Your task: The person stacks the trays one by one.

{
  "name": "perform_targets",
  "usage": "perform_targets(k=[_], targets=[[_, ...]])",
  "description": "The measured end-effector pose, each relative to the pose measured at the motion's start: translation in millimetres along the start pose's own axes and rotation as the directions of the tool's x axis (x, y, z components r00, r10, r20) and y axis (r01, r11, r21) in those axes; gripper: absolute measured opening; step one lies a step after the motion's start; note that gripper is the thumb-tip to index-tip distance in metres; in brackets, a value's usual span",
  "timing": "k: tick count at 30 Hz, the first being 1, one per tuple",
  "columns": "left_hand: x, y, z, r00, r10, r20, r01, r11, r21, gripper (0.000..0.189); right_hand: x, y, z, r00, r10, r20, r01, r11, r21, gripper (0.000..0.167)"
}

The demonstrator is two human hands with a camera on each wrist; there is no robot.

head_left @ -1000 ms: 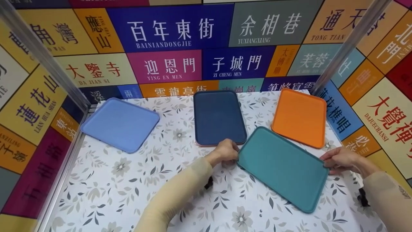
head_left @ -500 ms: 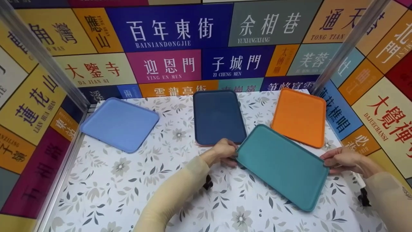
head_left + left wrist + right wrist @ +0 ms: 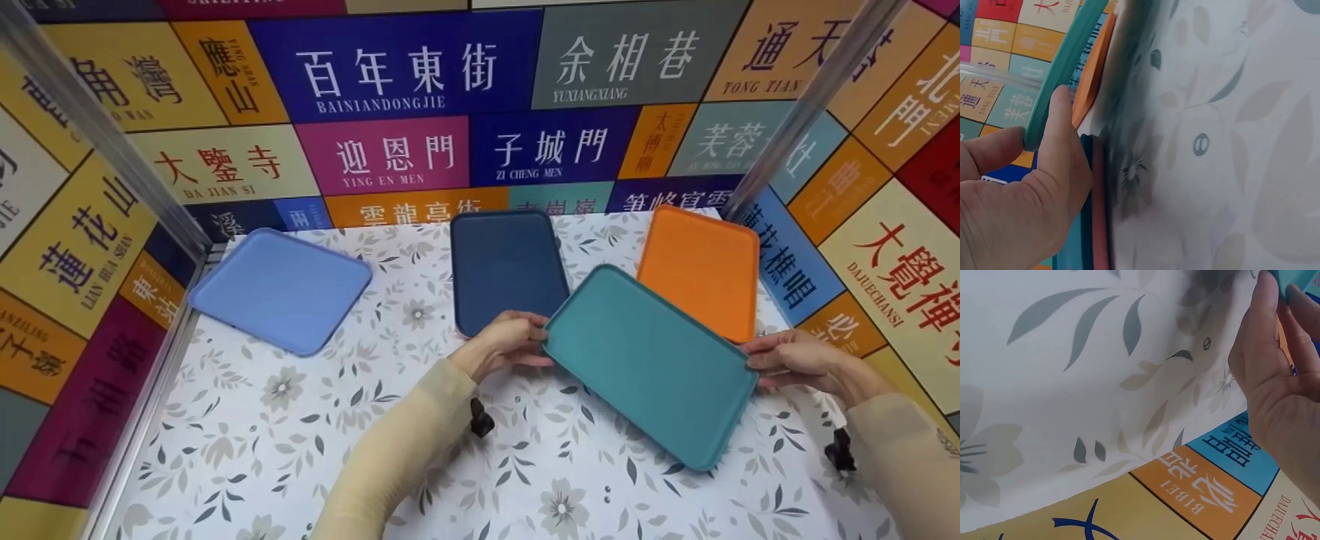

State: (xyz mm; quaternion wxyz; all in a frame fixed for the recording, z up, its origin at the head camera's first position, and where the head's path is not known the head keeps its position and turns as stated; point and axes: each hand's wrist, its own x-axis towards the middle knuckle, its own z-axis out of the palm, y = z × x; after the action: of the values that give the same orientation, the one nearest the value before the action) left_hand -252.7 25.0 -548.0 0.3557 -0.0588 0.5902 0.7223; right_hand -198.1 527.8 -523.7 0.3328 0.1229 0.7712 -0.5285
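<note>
A teal rectangular tray (image 3: 652,367) is held up between both hands, lying slantwise in the head view. My left hand (image 3: 514,337) pinches its left edge, thumb above and fingers beneath. On the opposite edge, my right hand (image 3: 799,360) grips near the corner in the same way. The left wrist view shows the teal tray (image 3: 1064,67) raised off the tablecloth. Behind the left hand lies a dark blue tray (image 3: 510,270), stacked on a pinkish-red one (image 3: 1099,208). The teal tray overlaps the lower left of an orange tray (image 3: 697,262) in the head view.
A light blue tray (image 3: 281,289) lies turned at an angle at the back left of the table. White cloth (image 3: 300,450) with a grey leaf and flower print covers the tabletop. Panels with colourful lettering (image 3: 397,67) and metal corner posts (image 3: 112,127) enclose the back and sides.
Both hands have raised the teal tray off the cloth and shifted it slightly back and left, so it now covers more of the orange tray. The other trays stay where they were.
</note>
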Motion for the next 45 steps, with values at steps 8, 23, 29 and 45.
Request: perform_targets(k=[8, 23, 29, 45], targets=[[-3.4, 12.4, -11.0, 0.998, 0.027, -0.065, -0.032, 0.997, -0.075, 0.052, 5.4, -19, 12, 0.998, -0.052, -0.046, 0.06, 0.981, 0.183, 0.026], [-8.3, 23.3, -23.3, 0.983, 0.114, -0.141, -0.133, 0.983, -0.129, 0.047, 21.9, -45, 51, 0.95, -0.202, -0.239, 0.304, 0.772, 0.558, 0.04], [-9.0, 25.9, -25.4, 0.974, 0.136, -0.179, -0.162, 0.977, -0.136, 0.05, 28.4, -48, 68, 0.93, -0.205, -0.305, 0.337, 0.804, 0.49, 0.043], [-19.7, 52.3, -40.9, 0.991, 0.096, -0.097, -0.097, 0.995, -0.002, 0.043, 34.9, -56, 75, 0.933, -0.191, -0.304, 0.281, 0.916, 0.288, 0.071]])
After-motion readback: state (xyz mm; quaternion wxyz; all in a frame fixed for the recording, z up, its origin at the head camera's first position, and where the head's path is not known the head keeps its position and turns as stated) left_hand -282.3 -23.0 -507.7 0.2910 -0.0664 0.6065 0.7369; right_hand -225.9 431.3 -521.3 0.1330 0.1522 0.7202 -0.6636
